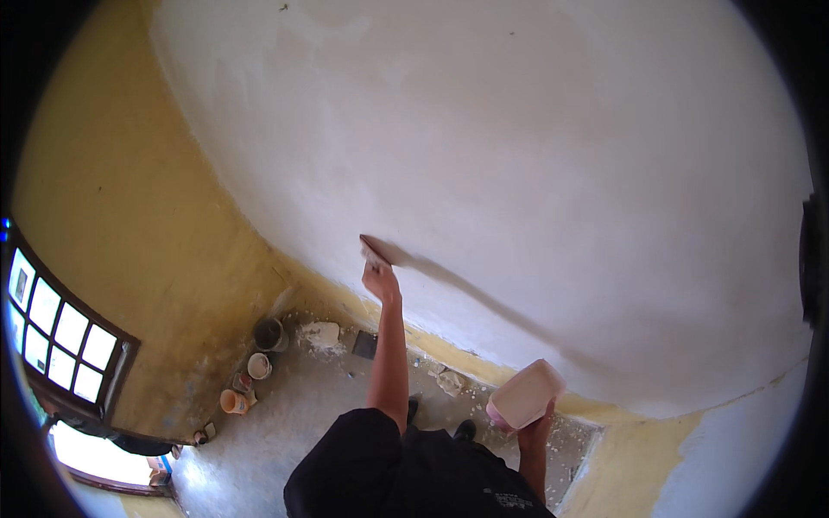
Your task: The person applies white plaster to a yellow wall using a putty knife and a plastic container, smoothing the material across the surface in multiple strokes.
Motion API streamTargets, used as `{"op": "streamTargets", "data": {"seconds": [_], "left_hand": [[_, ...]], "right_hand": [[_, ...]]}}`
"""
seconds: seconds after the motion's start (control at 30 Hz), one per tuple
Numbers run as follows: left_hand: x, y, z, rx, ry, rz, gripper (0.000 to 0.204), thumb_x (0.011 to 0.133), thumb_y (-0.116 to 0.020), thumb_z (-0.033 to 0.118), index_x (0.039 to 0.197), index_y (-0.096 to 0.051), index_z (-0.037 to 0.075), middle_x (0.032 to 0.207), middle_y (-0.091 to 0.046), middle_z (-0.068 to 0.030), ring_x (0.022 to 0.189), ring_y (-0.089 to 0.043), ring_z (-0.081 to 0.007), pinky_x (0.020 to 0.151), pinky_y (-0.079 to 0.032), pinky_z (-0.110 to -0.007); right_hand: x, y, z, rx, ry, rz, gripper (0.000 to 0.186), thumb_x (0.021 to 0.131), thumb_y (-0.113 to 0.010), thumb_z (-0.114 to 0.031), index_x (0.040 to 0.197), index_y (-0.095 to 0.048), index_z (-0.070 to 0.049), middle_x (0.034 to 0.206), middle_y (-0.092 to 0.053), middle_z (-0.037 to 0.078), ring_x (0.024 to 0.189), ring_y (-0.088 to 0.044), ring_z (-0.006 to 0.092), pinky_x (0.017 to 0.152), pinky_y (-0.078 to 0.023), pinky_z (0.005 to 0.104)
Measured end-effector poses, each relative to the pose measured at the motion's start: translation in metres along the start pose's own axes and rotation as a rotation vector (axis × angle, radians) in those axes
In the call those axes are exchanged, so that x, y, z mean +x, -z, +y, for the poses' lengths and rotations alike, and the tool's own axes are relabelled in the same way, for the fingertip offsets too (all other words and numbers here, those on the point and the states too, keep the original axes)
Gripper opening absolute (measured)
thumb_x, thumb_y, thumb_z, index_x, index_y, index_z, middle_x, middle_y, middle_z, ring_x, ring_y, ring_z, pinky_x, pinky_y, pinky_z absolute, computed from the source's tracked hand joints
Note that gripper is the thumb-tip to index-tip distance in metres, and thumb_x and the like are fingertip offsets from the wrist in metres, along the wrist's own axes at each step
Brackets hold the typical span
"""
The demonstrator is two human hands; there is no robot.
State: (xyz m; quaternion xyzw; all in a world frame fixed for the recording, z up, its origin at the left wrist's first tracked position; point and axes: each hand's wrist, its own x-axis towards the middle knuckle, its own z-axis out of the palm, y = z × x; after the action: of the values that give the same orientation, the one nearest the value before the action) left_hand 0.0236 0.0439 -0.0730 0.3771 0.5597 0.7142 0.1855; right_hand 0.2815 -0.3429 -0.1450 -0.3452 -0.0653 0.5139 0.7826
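Observation:
My left hand [381, 281] is stretched out to the white-coated wall [518, 155], its fingers closed around a putty knife [375, 251] with a wide blade. The blade lies at or very near the wall, and a long shadow runs from it to the lower right. Lower and to the right, my right hand [539, 425] holds a pale pink, rounded rectangular tub [527, 394] by its side and underside. The tub is tilted; whether its pale face is putty or plastic I cannot tell.
A yellow wall [155, 198] meets the white one at the left corner. Buckets [259, 366] and an orange pot [233, 401] stand along it. Debris [322, 335] and a dark flat piece [365, 344] lie on the speckled floor. A window [65, 328] is at far left.

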Motion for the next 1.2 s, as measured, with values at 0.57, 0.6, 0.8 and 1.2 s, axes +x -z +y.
{"op": "streamTargets", "data": {"seconds": [0.57, 0.6, 0.8, 1.2], "left_hand": [[-0.172, 0.028, 0.09, 0.12, -0.33, -0.371, 0.023, 0.088, -0.054, -0.005, 0.109, -0.064, -0.005, 0.09, -0.068, -0.0235, 0.071, -0.069, -0.0315, 0.063, -0.051, -0.032], [-0.162, 0.025, 0.076, 0.252, -0.178, -0.309, 0.021, 0.091, -0.054, -0.001, 0.108, -0.065, -0.005, 0.088, -0.068, -0.0247, 0.067, -0.065, -0.0368, 0.059, -0.05, -0.036], [-0.131, -0.045, -0.01, 0.117, -0.197, -0.052, 0.041, 0.091, -0.048, -0.005, 0.132, -0.05, -0.006, 0.134, -0.052, -0.026, 0.124, -0.051, -0.0362, 0.099, -0.046, -0.035], [-0.202, 0.038, -0.14, 0.191, 0.383, -0.036, 0.019, 0.086, -0.055, 0.01, 0.09, -0.068, -0.003, 0.075, -0.066, -0.021, 0.061, -0.058, -0.0284, 0.059, -0.046, -0.042]], "right_hand": [[0.003, 0.015, -0.013, -0.139, 0.016, -0.024, 0.061, 0.1, -0.042, -0.048, 0.142, -0.032, -0.006, 0.136, -0.047, 0.012, 0.125, -0.048, 0.0268, 0.103, -0.041, 0.0424], [-0.001, 0.011, -0.019, -0.091, 0.01, 0.019, 0.061, 0.099, -0.044, -0.048, 0.142, -0.034, -0.006, 0.135, -0.049, 0.011, 0.124, -0.049, 0.0265, 0.103, -0.042, 0.0428], [-0.011, 0.006, -0.026, -0.073, -0.038, 0.064, 0.06, 0.099, -0.045, -0.048, 0.142, -0.035, -0.007, 0.135, -0.049, 0.01, 0.123, -0.05, 0.0268, 0.103, -0.042, 0.0436], [-0.009, 0.012, -0.02, -0.041, -0.058, 0.061, 0.059, 0.1, -0.044, -0.045, 0.144, -0.031, -0.007, 0.138, -0.046, 0.012, 0.127, -0.047, 0.0289, 0.106, -0.039, 0.0442]]}}
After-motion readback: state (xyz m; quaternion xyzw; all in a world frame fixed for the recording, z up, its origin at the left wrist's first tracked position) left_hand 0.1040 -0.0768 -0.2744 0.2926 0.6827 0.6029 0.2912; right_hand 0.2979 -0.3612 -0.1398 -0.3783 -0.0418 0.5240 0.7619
